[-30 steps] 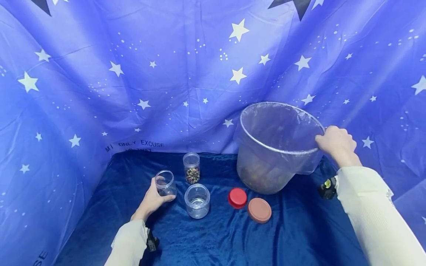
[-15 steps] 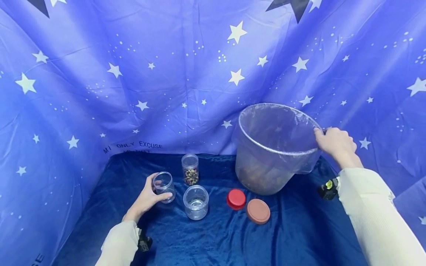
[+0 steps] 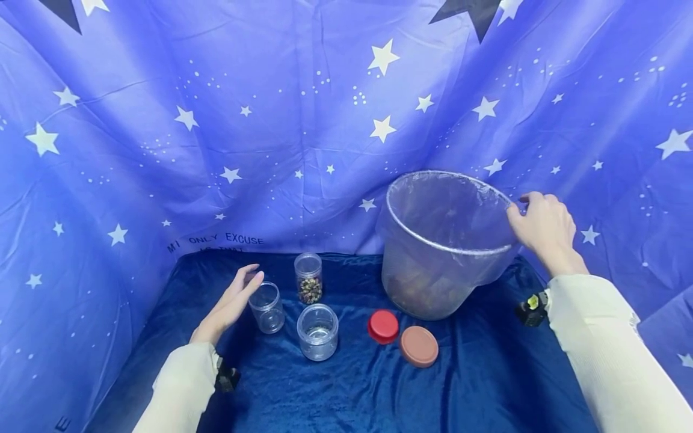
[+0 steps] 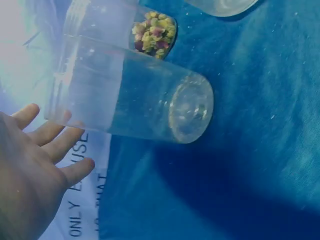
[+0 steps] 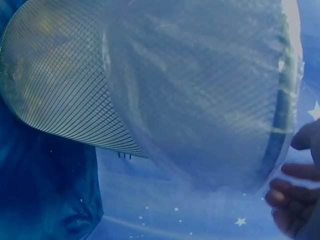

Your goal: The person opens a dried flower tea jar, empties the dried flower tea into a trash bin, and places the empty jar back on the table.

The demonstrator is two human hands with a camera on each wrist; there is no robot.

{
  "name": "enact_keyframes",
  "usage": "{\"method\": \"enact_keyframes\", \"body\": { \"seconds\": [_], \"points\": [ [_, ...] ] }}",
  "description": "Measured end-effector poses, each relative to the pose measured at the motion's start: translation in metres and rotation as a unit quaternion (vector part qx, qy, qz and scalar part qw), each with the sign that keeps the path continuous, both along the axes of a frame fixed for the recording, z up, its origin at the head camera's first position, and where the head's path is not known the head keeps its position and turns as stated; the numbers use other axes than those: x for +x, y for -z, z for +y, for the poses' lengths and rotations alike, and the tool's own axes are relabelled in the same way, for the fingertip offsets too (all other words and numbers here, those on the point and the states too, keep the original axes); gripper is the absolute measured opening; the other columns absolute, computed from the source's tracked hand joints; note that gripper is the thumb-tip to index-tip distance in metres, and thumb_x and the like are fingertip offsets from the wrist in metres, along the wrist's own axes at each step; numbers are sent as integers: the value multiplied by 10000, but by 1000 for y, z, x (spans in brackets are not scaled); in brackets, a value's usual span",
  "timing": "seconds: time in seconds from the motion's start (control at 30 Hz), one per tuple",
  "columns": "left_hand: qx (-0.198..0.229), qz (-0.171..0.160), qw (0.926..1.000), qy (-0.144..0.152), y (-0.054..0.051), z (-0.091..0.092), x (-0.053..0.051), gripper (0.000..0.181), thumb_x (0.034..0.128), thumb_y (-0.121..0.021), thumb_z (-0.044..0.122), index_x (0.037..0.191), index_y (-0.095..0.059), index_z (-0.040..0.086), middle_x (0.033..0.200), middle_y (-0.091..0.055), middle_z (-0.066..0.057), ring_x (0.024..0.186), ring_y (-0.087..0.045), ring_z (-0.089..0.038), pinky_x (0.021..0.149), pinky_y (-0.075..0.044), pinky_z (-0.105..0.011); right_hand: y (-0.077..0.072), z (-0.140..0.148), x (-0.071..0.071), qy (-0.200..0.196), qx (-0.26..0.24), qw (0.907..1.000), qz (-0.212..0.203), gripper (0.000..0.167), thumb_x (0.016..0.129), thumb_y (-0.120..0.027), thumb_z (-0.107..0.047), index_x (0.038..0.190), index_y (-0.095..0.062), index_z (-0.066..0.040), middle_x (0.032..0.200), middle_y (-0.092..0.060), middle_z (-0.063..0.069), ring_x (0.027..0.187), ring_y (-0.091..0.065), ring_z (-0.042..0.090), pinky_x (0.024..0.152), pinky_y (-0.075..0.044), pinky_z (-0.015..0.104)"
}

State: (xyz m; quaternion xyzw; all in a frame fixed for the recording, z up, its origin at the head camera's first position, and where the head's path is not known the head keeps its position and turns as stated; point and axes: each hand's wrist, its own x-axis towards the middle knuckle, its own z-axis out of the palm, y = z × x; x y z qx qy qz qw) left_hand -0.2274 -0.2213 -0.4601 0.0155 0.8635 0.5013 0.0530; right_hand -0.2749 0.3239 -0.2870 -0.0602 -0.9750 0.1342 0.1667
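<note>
Beside an uncapped clear jar (image 3: 269, 314) at the left, my left hand (image 3: 226, 308) has its fingers spread. In the left wrist view those fingers (image 4: 64, 145) lie near the jar's mouth, not curled round it. My right hand (image 3: 548, 231) is at the right rim of a mesh waste bin (image 3: 422, 273) lined with a clear plastic bag (image 5: 195, 90). From the right wrist camera, its fingers (image 5: 287, 192) look loose and slightly off the rim. Whether the thumb touches the rim, I cannot tell. Brownish contents show dimly low in the bin.
A clear jar of dried flower buds (image 3: 310, 285) stands behind. Nearer is a wide, short clear jar (image 3: 317, 338). A red lid (image 3: 383, 326) and a pinkish-brown lid (image 3: 419, 346) lie on the blue cloth (image 3: 346, 391). A starry curtain (image 3: 303, 120) surrounds the table.
My left hand has let go of the clear jar, which stands on the cloth, and drawn back left. My right hand's fingers have loosened from the bin's rim. The bin looks unmoved.
</note>
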Motion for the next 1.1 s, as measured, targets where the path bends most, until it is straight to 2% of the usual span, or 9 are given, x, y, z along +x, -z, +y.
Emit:
{"method": "enact_keyframes", "body": {
  "seconds": [0.13, 0.23, 0.57, 0.73, 0.87, 1.0, 1.1],
  "points": [
    [-281, 65, 9995, 102, -11, -1, -4, 706, 1015, -367, 554, 1537, -227, 100, 1501, -407, -242, 1397, -401, -411, 1150, -299, -574, 0, -10, -3, -496, 137, 9984, 227, 494, 961, -441, -307, 1297, -542, 41, 1265, -508, 367, 1102, -470, 576, 832, -390, 639],
    [-322, 55, 9994, 149, -17, -2, -5, 730, 1004, -386, 571, 1538, -221, 101, 1505, -404, -240, 1404, -394, -406, 1153, -298, -571, 1, -16, -2, -672, 131, 9972, 295, 477, 959, -458, -294, 1286, -555, 39, 1257, -515, 357, 1118, -458, 563, 868, -373, 643],
    [-455, -163, 9985, 271, -25, 1, -8, 809, 957, -473, 610, 1555, -180, 151, 1549, -353, -224, 1451, -334, -395, 1154, -298, -585, 0, -39, -2, -1150, 279, 9926, 261, 423, 953, -508, -281, 1252, -600, 5, 1194, -597, 313, 1102, -502, 546, 877, -376, 655],
    [-729, -176, 9964, 403, -28, 7, -14, 868, 930, -510, 628, 1560, -158, 146, 1561, -338, -217, 1455, -315, -404, 1146, -295, -605, -3, -60, -1, -1588, 415, 9857, 379, 395, 945, -549, -260, 1230, -612, 6, 1157, -642, 279, 1075, -561, 498, 874, -406, 637],
    [-913, -52, 9946, 482, -30, 12, -19, 881, 923, -540, 607, 1556, -171, 118, 1542, -365, -234, 1437, -342, -411, 1136, -316, -597, -4, -80, 1, -1985, 520, 9770, 580, 368, 936, -571, -248, 1192, -633, 9, 1110, -668, 253, 1046, -590, 450, 887, -427, 606],
    [-1035, -23, 9932, 529, -35, 17, -23, 896, 922, -538, 609, 1553, -172, 89, 1526, -373, -266, 1423, -353, -431, 1126, -329, -598, -4, -99, 2, -2199, 585, 9717, 643, 359, 933, -571, -255, 1175, -643, 0, 1086, -672, 233, 1036, -585, 433, 877, -425, 596],
    [-1073, -125, 9928, 522, -38, 19, -25, 917, 918, -524, 632, 1559, -153, 91, 1537, -351, -272, 1432, -337, -438, 1130, -317, -609, -3, -108, 2, -2265, 600, 9704, 576, 360, 935, -570, -262, 1175, -645, -5, 1096, -671, 219, 1048, -576, 433, 887, -417, 597]
  ]
}}
